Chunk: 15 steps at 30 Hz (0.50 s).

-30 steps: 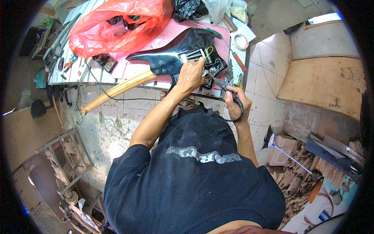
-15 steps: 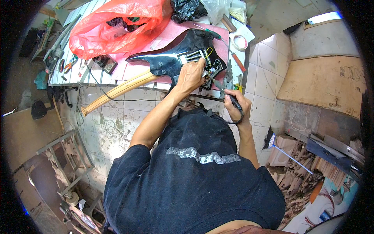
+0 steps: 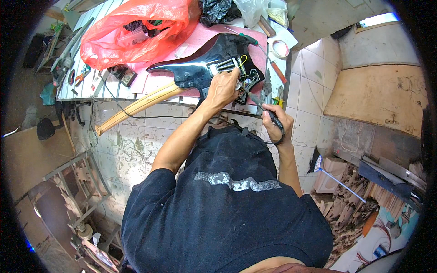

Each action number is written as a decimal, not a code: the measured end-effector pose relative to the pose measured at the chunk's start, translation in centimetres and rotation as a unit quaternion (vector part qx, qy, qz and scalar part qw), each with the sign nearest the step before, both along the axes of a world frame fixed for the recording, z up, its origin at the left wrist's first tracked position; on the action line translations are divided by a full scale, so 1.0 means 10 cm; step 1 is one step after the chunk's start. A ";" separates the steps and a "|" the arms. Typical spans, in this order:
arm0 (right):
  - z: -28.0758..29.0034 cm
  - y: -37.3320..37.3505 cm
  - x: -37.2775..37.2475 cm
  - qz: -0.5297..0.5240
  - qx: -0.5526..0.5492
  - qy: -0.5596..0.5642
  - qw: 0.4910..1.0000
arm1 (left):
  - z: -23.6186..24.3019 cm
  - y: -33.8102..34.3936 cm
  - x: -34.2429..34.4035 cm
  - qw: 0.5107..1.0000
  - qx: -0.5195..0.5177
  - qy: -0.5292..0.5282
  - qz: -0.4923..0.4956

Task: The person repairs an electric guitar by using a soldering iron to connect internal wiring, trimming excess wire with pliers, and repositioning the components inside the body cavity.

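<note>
1. Gripping a soldering iron [image 3: 255, 98], the right hand [image 3: 286, 120] angles its tip toward a wired cavity [image 3: 248, 83] in the black guitar [image 3: 193, 73], near the desk's [image 3: 123, 94] front edge.
2. The left hand [image 3: 222, 89] curls over the guitar; its hold cannot be told.
3. The neck [image 3: 136, 108] overhangs open tiled floor [image 3: 152, 123]; a red bag [image 3: 102, 48] lies beyond.

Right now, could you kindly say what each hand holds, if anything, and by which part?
The right hand holds a soldering iron by its handle; whether the left hand grips anything at the guitar is unclear.
</note>
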State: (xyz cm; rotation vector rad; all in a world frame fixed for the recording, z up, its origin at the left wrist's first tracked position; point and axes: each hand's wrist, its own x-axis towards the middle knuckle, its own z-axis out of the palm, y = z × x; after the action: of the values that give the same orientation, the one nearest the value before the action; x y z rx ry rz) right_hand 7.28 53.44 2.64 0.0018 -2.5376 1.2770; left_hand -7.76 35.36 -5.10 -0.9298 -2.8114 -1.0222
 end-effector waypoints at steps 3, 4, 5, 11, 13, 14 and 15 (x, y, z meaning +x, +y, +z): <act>0.02 0.00 0.00 0.000 0.006 0.007 1.000 | -0.01 -0.01 0.00 1.000 0.004 0.003 0.000; 0.02 0.00 0.01 -0.001 0.010 0.007 1.000 | -0.01 -0.01 0.01 1.000 0.007 0.005 -0.001; 0.03 0.00 0.01 -0.001 0.010 0.007 1.000 | -0.02 -0.01 0.00 1.000 0.007 0.005 -0.001; 0.02 0.00 0.00 -0.002 0.005 0.015 1.000 | -0.03 0.00 0.00 1.000 0.001 -0.006 0.003; 0.00 0.00 0.00 -0.001 0.007 0.021 1.000 | -0.03 0.01 0.00 1.000 0.001 -0.006 0.003; 0.00 0.00 0.00 0.000 0.007 0.022 1.000 | -0.03 0.01 0.00 1.000 0.001 -0.005 0.003; 0.00 -0.01 0.00 -0.002 0.004 0.014 1.000 | -0.03 0.01 0.00 1.000 -0.004 -0.004 0.005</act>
State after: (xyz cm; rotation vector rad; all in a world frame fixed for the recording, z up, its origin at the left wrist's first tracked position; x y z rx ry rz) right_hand 7.28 53.38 2.66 0.0156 -2.5181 1.2574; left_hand -7.77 35.42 -5.39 -0.9134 -2.8255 -1.0179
